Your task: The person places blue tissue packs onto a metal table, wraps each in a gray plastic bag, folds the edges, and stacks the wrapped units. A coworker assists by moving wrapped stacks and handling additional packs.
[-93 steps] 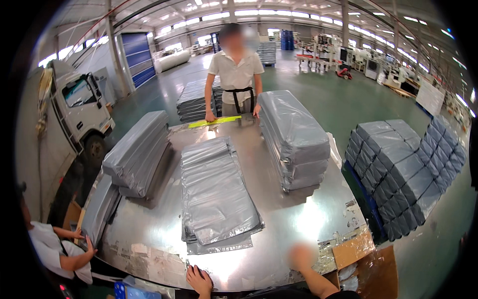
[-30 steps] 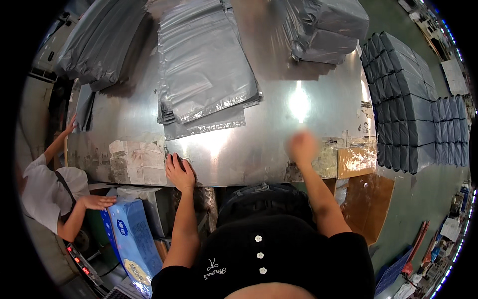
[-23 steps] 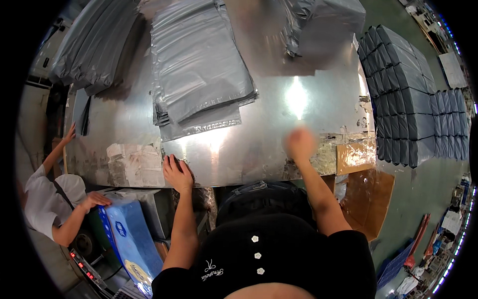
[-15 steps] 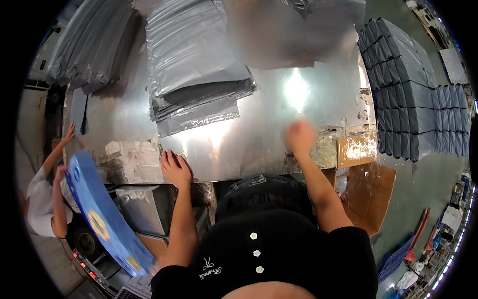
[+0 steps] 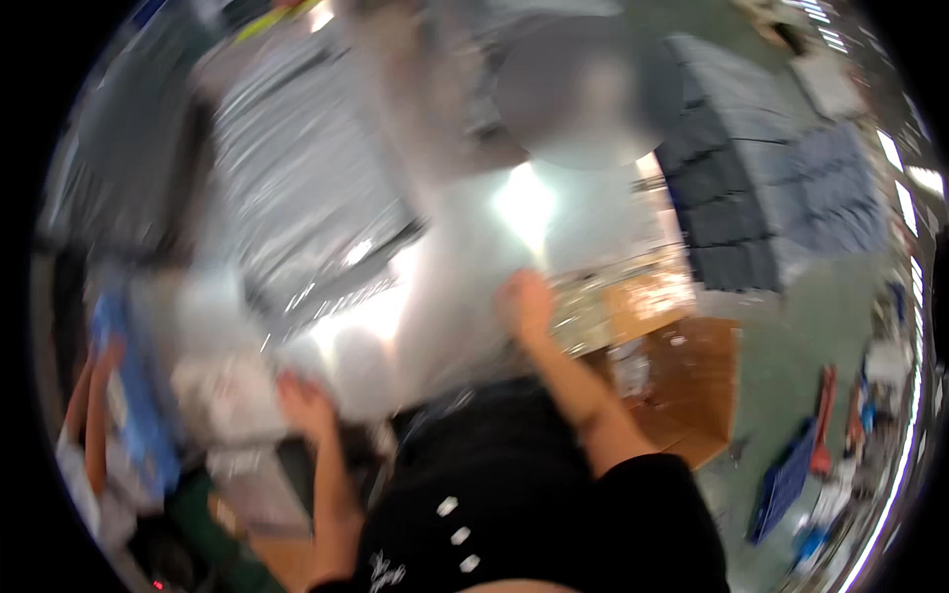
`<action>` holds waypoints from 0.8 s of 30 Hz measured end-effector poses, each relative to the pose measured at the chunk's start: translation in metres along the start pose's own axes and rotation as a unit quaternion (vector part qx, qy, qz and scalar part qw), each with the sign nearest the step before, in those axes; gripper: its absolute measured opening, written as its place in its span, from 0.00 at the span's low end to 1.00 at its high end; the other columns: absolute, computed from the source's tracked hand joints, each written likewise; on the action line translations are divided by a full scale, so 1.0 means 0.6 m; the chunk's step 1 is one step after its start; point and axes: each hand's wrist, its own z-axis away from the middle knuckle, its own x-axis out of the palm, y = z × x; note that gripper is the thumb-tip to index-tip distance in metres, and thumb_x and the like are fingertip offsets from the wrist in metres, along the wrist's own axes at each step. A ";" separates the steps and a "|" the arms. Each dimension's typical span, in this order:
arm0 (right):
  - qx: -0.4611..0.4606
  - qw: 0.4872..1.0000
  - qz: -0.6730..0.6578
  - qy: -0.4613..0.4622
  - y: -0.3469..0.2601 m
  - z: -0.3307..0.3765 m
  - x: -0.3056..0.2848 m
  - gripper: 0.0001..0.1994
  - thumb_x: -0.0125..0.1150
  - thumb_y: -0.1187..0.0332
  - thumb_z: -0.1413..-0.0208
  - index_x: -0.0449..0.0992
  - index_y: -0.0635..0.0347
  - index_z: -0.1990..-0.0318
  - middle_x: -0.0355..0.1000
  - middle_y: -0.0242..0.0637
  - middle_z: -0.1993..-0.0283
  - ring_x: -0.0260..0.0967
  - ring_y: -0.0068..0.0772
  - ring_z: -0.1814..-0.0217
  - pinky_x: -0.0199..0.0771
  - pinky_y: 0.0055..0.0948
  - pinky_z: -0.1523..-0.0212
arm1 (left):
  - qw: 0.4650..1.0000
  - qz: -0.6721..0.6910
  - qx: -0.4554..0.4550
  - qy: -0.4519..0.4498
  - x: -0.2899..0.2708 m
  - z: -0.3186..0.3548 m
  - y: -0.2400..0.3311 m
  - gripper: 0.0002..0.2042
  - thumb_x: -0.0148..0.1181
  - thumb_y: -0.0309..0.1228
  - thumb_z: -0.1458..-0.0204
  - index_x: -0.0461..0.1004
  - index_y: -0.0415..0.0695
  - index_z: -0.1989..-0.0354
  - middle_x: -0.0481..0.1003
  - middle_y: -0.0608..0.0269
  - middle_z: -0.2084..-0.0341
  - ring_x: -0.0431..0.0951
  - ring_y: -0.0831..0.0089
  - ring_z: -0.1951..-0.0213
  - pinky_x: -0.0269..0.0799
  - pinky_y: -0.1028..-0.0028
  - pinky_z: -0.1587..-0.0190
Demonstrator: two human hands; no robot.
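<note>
The picture is heavily blurred by motion. My left hand (image 5: 304, 403) rests at the near edge of the shiny metal table (image 5: 445, 296), and nothing shows in it. My right hand (image 5: 524, 304) lies on the table's near right edge, close to a bright glare spot, also with nothing in it. A stack of grey plastic bags (image 5: 297, 198) lies on the table beyond my left hand. How far the fingers are spread is lost in the blur.
Another person at the left holds a blue flat box (image 5: 133, 385). Dark grey bag stacks (image 5: 761, 188) stand on the floor at the right. A brown cardboard sheet (image 5: 692, 395) lies by the table's right corner. More grey stacks sit at the far left.
The view has swung and blurred. Both my hands stay at the table's near edge. The person at the left has lifted the blue box upright.
</note>
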 end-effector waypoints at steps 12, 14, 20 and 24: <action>-0.097 0.975 -0.080 0.181 0.017 0.024 0.017 0.06 0.58 0.68 0.54 0.67 0.56 0.74 0.64 0.38 0.74 0.65 0.42 0.68 0.68 0.38 0.69 | 0.995 -0.059 0.041 0.073 -0.120 0.013 0.096 0.20 0.47 0.42 0.41 0.71 0.40 0.50 0.69 0.44 0.49 0.71 0.46 0.51 0.69 0.55 0.50; -0.095 0.977 -0.078 0.175 0.020 0.025 0.014 0.06 0.58 0.68 0.54 0.67 0.57 0.74 0.65 0.38 0.74 0.65 0.41 0.68 0.68 0.38 0.69 | 0.994 -0.052 0.056 0.077 -0.118 0.014 0.103 0.20 0.47 0.42 0.41 0.72 0.39 0.50 0.69 0.44 0.49 0.71 0.46 0.51 0.68 0.55 0.50; -0.105 0.975 -0.072 0.184 0.018 0.031 0.005 0.06 0.57 0.68 0.54 0.67 0.57 0.73 0.64 0.38 0.74 0.65 0.41 0.67 0.68 0.39 0.68 | 0.993 -0.046 0.080 0.080 -0.122 0.017 0.106 0.19 0.48 0.41 0.41 0.72 0.39 0.51 0.70 0.43 0.50 0.71 0.46 0.52 0.68 0.55 0.49; -0.100 0.975 -0.087 0.179 0.017 0.032 0.011 0.06 0.57 0.67 0.53 0.67 0.57 0.72 0.63 0.37 0.73 0.64 0.41 0.67 0.68 0.38 0.68 | 0.988 -0.043 0.106 0.106 -0.157 0.021 0.111 0.19 0.48 0.41 0.41 0.72 0.38 0.52 0.70 0.43 0.51 0.71 0.46 0.52 0.68 0.55 0.49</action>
